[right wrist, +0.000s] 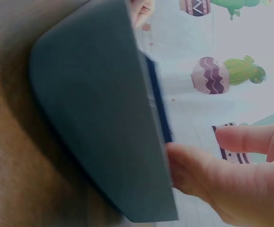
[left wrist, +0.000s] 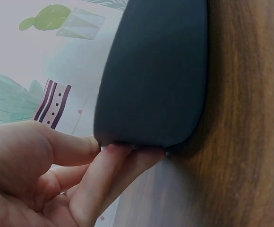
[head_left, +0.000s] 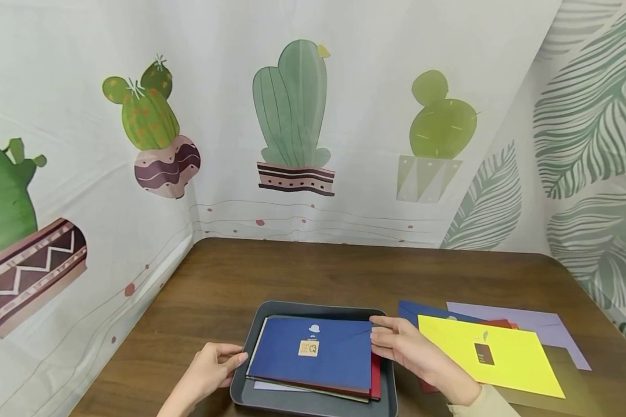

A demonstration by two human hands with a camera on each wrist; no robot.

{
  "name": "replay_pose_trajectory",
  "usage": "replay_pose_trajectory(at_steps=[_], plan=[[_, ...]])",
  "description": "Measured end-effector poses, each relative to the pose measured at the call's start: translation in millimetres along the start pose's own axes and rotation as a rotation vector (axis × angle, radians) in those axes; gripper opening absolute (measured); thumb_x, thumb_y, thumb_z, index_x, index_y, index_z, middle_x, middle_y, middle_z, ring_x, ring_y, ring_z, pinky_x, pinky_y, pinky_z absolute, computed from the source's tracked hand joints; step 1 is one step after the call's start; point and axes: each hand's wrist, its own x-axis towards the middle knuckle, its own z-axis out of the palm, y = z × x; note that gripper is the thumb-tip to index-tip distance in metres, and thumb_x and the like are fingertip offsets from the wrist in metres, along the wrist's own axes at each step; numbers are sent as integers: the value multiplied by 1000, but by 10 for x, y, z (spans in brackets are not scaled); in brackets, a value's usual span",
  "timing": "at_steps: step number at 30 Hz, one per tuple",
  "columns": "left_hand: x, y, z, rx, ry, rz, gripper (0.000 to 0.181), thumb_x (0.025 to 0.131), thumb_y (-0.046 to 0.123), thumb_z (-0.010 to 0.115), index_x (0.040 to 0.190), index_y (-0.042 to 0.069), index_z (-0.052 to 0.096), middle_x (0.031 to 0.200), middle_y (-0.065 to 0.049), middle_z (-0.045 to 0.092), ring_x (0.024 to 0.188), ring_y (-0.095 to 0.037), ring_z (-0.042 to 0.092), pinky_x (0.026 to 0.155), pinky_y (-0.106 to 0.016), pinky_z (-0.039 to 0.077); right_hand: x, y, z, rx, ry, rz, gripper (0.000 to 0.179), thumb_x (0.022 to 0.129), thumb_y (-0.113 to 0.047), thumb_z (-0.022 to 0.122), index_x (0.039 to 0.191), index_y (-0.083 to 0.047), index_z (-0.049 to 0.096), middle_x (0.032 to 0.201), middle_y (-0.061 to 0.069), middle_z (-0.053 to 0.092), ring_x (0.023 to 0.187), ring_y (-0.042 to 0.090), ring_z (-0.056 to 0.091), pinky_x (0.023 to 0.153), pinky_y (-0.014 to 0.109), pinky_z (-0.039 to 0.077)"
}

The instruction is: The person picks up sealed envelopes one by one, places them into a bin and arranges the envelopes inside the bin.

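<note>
A dark grey tray (head_left: 250, 396) holds a stack of envelopes. On top lies a blue envelope (head_left: 339, 353) with a tan label and a white hat print; a red envelope (head_left: 375, 376) pokes out beneath. My left hand (head_left: 215, 364) grips the tray's left rim, thumb on the edge and fingers against the outer wall (left wrist: 151, 85). My right hand (head_left: 412, 350) is at the tray's right side, its extended fingers touching the right edge of the blue envelope. In the right wrist view, the tray's outer wall (right wrist: 94, 109) hides most of the stack.
Right of the tray lies a loose pile: a yellow envelope (head_left: 532, 359) with a brown label on top, a lilac envelope (head_left: 542, 324), a blue one (head_left: 412, 310) and an olive-brown one (head_left: 558, 365). The brown wooden table (head_left: 292, 266) meets a cactus-printed curtain (head_left: 365, 127) behind.
</note>
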Motion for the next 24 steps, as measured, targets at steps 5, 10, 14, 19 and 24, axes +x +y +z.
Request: replay_pose_trajectory(at_steps=[5,10,14,19,24], plan=[[5,-16,-2,6,5,-21,38,93,13,65,116,-16,60,99,-26,71,85,-26,72,67,-33,62,-69,-57,-87,11,2,-26,68,102,-15,47,144,20,9,150,40,20,138,45,34,108,43,42],[3,-30,-1,9,8,-36,38,93,13,65,117,-16,60,100,-27,71,86,-26,71,68,-34,62,-166,-105,-237,21,21,-62,69,102,-18,50,145,19,11,149,36,29,131,28,51,106,36,45],[-9,-29,-3,-1,7,-49,41,92,16,66,118,-16,60,102,-27,70,87,-26,72,68,-34,62,-264,-131,-439,60,21,-115,63,102,-17,50,144,18,18,136,16,56,118,13,61,102,29,49],[-13,-34,-13,0,3,-42,43,91,19,68,117,-15,61,101,-26,71,85,-25,72,68,-33,62,-394,-151,-723,-92,56,-130,51,102,-17,49,137,16,35,122,5,67,109,12,66,95,28,54],[3,-44,-10,5,-3,-32,43,91,18,67,117,-15,60,100,-25,71,84,-21,71,67,-33,62,-524,-132,-972,-401,133,-47,50,99,-20,56,130,17,44,120,23,63,105,26,66,90,40,58]])
